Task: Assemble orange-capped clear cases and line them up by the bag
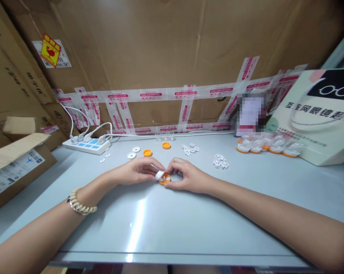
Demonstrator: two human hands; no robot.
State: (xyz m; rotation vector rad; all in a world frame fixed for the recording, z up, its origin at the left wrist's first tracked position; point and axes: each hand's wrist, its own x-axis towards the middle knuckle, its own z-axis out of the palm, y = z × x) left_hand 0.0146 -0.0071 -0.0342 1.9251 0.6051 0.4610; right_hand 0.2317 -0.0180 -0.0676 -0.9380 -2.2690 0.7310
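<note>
Between thumb and fingers, my left hand [140,170] pinches a small white plastic part [160,175], tilted at the rim of an orange round cup [164,179]. My right hand [186,176] grips that orange cup from the right, thumb low and index finger near the top. White pieces show inside the cup; their shape is too small to tell. Beyond my hands lie two more orange round parts, one near [147,153] and one farther back [166,145]. White discs [133,152] rest left of them, and small white caps [105,157] lie farther left.
Two clusters of white cut-out pieces [190,149] lie right of centre. Clear cylinders [164,136] stand at the back. Several orange-and-white assemblies [270,145] sit before a paper bag [317,121]. A power strip [88,144] and an open carton [20,167] are at left; cardboard walls the rear.
</note>
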